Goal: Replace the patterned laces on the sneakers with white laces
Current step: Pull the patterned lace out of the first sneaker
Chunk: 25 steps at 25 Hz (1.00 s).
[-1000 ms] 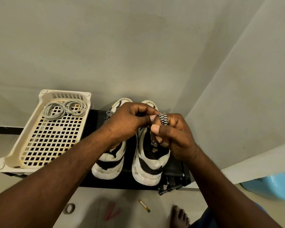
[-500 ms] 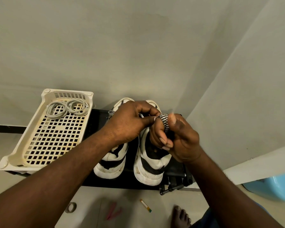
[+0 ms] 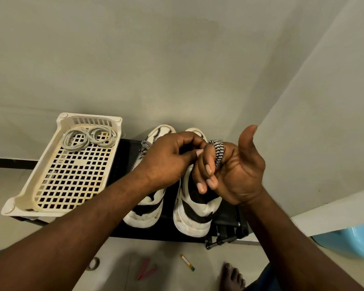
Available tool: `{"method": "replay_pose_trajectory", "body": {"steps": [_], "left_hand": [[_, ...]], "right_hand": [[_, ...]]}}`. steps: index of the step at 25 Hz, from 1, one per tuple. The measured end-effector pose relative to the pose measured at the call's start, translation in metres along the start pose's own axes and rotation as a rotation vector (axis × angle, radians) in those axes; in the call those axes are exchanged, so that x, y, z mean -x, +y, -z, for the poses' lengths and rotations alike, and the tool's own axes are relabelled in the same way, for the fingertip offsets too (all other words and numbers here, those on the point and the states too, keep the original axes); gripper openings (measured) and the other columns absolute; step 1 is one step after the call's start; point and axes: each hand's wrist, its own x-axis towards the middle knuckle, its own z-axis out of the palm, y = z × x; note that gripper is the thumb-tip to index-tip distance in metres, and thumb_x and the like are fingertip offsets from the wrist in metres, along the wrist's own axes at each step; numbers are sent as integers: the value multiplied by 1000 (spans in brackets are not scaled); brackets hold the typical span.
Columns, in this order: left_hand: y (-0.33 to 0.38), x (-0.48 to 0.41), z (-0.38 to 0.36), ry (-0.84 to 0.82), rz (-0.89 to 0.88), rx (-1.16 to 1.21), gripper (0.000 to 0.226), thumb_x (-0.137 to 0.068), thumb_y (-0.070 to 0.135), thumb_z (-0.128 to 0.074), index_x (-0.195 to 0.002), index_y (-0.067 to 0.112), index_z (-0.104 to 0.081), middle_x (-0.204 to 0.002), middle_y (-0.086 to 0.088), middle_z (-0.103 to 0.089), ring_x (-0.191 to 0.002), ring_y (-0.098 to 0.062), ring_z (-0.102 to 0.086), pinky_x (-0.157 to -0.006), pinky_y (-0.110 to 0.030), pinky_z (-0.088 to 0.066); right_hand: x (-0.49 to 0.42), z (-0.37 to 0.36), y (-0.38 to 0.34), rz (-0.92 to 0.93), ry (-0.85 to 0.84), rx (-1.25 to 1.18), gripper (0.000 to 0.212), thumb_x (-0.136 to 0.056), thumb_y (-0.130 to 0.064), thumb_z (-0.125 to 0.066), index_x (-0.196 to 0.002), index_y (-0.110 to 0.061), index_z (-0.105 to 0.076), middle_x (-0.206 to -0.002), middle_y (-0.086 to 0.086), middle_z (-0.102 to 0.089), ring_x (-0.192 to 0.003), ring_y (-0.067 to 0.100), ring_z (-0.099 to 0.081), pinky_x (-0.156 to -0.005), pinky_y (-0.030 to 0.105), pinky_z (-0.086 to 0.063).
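A cream plastic basket with a grid floor sits at nine o'clock from the sneakers, partly on the black rack. Its only contents are two coils of white laces, lying side by side and touching at the basket's twelve o'clock end. The rest of its floor is bare grid.

The rack holds both sneakers, toes toward twelve o'clock. On the sneaker by the basket a bit of the other patterned lace shows at its twelve o'clock end, just beside the left wrist. The other sneaker stands at its three o'clock, partly hidden under both hands.

The patterned lace is off the rack, wound in several turns round the bent fingers of the right hand. That hand is raised palm toward the camera, fingers curled down, thumb straight up toward twelve o'clock. The left hand reaches in from nine o'clock with its fingers curled, thumb and forefinger pinched against the winding. The lace's free end is hidden there.

On the floor at six o'clock from the rack lie a tape roll, a pink clip-like thing and a small yellow stick, with a bare foot near them. A blue tub stands at four o'clock, its inside out of view.
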Motion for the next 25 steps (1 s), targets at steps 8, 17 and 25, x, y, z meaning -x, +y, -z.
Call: {"method": "replay_pose_trajectory", "body": {"steps": [8,17,25], "left_hand": [[20,0,-10,37,300,679,15,-105,-1,-45,-108,3,-59,-60,-8,-56,-36,-5,-44,-43,-17,-38],[13,-6,10,-262,304,508,20,-93,27,-70,-102,9,-71,-90,-13,-64,-80,-26,-56,-79,-38,-42],[19,1,17,-82,8,-220,7,-101,14,-65,-98,16,-71,-85,1,-72,-82,-11,-67,-74,-27,-52]], "right_hand": [[-3,-3,-4,-8,-65,-239,71,-100,-43,-19,-97,7,-70,-80,21,-72,-91,43,-71,-91,47,-52],[0,0,-5,-38,-90,-340,70,-95,-35,-14,-81,3,-71,-64,15,-69,-73,35,-71,-75,41,-51],[-3,3,9,-99,-33,-391,65,-98,-33,-19,-86,5,-70,-67,16,-69,-82,36,-71,-84,42,-53]]}}
